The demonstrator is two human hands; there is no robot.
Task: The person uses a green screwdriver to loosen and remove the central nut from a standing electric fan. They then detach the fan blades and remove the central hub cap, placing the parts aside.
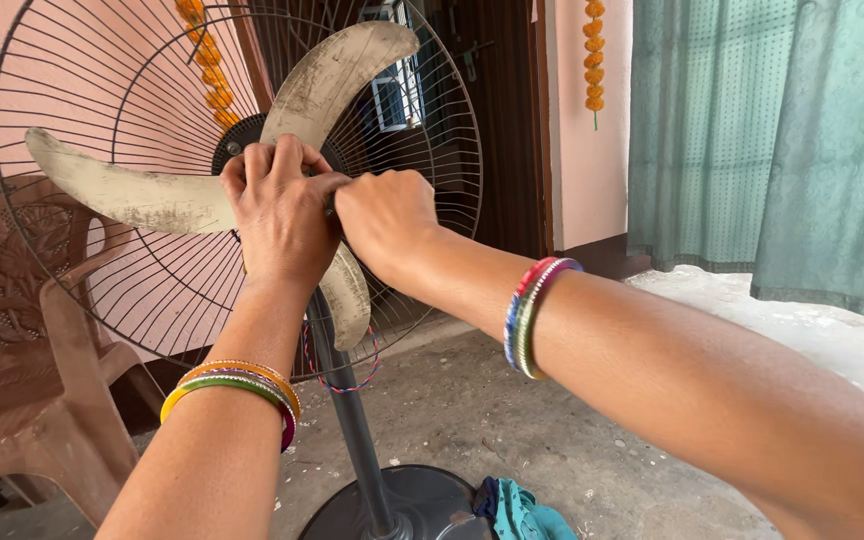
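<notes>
With your left hand clamped over the dusty beige three-bladed plastic fan rotor at its hub and your right hand pinching something hidden at three o'clock, a slip could jam knuckles into the black wire rear guard.

Fan blades matt, dusty, probably plastic; grille thin metal wire.

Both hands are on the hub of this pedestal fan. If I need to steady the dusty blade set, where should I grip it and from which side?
Probably grip the left blade near its root beside the hub, coming from the open front. The rear wire guard blocks access from behind, and the blade is widest there. The left hand and right hand already cover the hub.
</notes>
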